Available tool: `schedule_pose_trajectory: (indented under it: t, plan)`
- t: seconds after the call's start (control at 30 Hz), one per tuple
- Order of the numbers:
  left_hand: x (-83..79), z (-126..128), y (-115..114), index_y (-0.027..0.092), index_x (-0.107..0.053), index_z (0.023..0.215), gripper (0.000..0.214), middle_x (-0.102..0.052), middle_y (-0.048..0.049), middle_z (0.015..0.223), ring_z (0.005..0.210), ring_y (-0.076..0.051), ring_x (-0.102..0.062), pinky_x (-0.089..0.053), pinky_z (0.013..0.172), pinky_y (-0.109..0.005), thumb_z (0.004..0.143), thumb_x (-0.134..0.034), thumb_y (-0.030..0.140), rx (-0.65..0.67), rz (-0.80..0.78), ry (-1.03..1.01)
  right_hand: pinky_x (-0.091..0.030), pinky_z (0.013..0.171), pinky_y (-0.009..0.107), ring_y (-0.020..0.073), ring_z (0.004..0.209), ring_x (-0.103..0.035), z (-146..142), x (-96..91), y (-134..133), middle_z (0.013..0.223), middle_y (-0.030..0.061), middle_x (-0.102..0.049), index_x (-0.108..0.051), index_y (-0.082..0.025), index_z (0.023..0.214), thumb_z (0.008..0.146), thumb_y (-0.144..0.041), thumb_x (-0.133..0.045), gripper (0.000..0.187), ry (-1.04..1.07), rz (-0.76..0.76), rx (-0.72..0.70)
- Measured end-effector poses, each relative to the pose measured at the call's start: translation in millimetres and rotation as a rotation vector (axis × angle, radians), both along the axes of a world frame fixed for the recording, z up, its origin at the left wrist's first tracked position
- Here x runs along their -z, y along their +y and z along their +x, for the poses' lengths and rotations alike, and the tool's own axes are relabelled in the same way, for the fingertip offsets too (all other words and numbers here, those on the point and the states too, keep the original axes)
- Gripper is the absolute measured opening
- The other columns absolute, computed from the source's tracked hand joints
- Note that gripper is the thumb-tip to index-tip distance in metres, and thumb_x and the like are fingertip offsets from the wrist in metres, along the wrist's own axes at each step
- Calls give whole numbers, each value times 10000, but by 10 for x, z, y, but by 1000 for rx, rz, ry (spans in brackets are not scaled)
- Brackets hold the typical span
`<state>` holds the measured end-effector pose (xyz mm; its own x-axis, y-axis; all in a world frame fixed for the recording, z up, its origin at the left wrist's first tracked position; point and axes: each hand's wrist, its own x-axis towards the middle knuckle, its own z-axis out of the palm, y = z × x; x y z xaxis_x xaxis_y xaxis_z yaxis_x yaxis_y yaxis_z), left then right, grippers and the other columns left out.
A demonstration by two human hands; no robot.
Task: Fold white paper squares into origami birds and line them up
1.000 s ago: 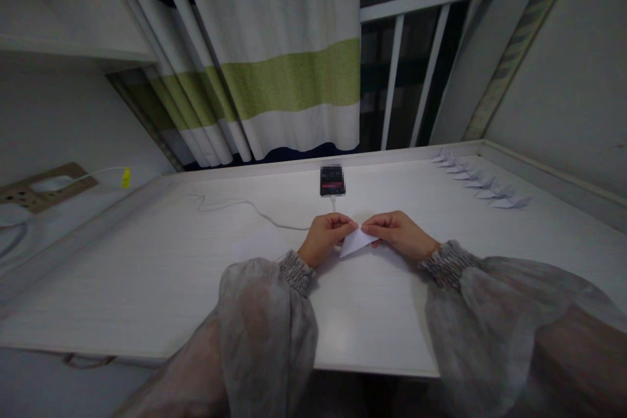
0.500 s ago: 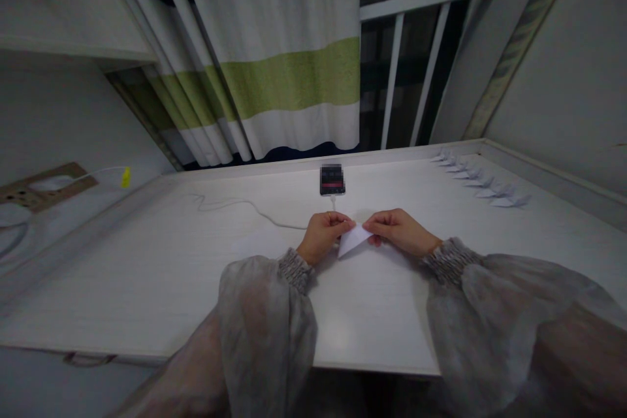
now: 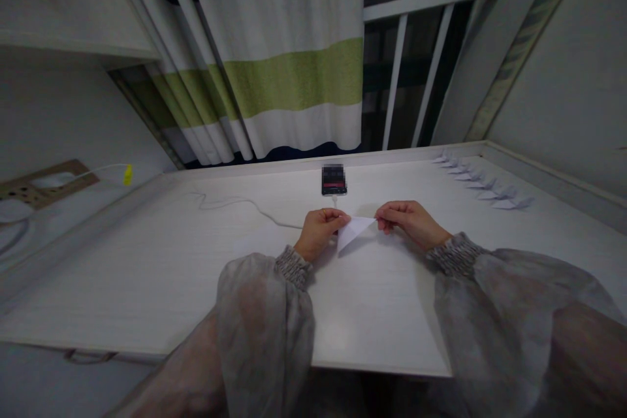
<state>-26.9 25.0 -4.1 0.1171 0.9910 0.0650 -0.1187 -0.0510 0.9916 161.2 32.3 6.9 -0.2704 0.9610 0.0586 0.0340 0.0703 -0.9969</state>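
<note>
A small white folded paper triangle [image 3: 353,230] is held between both hands just above the white table [image 3: 147,274]. My left hand [image 3: 321,230] pinches its left corner with fingers closed; a ring shows on one finger. My right hand [image 3: 410,221] pinches the right corner, fingers curled. Both arms wear sheer grey sleeves with gathered cuffs.
A phone [image 3: 334,180] lies behind the hands, with a white cable [image 3: 245,206] running left toward a wall socket panel [image 3: 34,188]. Several folded paper pieces [image 3: 482,184] sit in a row at the back right. A striped curtain [image 3: 289,78] and window bars stand behind.
Both hands have lifted the paper slightly and moved apart, so the triangle is stretched between them; the right hand shifted right and away from me.
</note>
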Motion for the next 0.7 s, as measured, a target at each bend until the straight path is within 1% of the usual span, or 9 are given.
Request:
schedule_pose_trajectory:
  t: [0.07,0.13,0.2,0.27,0.33,0.47,0.6,0.7]
  plan:
    - [-1,-1,-2,98,-604,617,198,-552,15,517,461,-53,-447,-349,479,-204,530,-697,250,0,-3,-5,-347,470,232,81,442,-473,0,9,7,521,7,-581,-594,-130,600,602,-402,-624,273,27,-9,26]
    - [-11,6,-11,97,-604,618,205,-553,14,517,463,-55,-449,-350,481,-205,527,-700,253,5,-6,-2,-348,476,234,83,450,-476,-14,15,-8,532,14,-583,-595,-128,615,634,-438,-592,311,9,-21,14]
    - [-28,19,-24,96,-604,617,208,-554,14,517,461,-55,-449,-349,479,-205,529,-699,258,9,-10,8,-348,489,233,85,476,-481,-39,12,-42,558,20,-591,-596,-127,632,661,-448,-572,323,-49,-6,-38]
    - [-44,33,-35,95,-603,614,209,-555,12,518,461,-57,-452,-346,474,-205,530,-698,262,13,-17,19,-345,498,226,82,506,-476,-68,-3,-84,594,19,-597,-606,-126,664,663,-422,-585,297,-125,35,-102]
    - [-56,44,-44,96,-603,610,214,-551,14,513,455,-57,-449,-339,464,-204,528,-697,270,18,-25,33,-328,486,220,77,505,-456,-92,-27,-118,598,13,-591,-615,-124,685,664,-401,-587,280,-200,57,-133]
    - [-60,50,-47,99,-605,613,225,-547,17,507,446,-56,-441,-328,454,-205,532,-694,289,16,-41,60,-303,462,223,73,474,-409,-112,-77,-150,540,4,-554,-614,-115,633,697,-405,-536,307,-304,69,-133]
    - [-48,42,-35,100,-601,609,213,-550,15,512,444,-51,-436,-318,448,-199,545,-688,284,0,-30,85,-334,495,223,75,499,-424,-107,-100,-162,562,4,-558,-617,-118,640,698,-376,-543,274,-322,102,-165]
    - [-36,40,-27,99,-603,617,214,-550,14,512,445,-51,-437,-315,447,-198,552,-683,287,2,-21,92,-322,470,216,68,467,-407,-102,-101,-167,515,-11,-530,-613,-122,625,710,-365,-534,270,-351,105,-157]
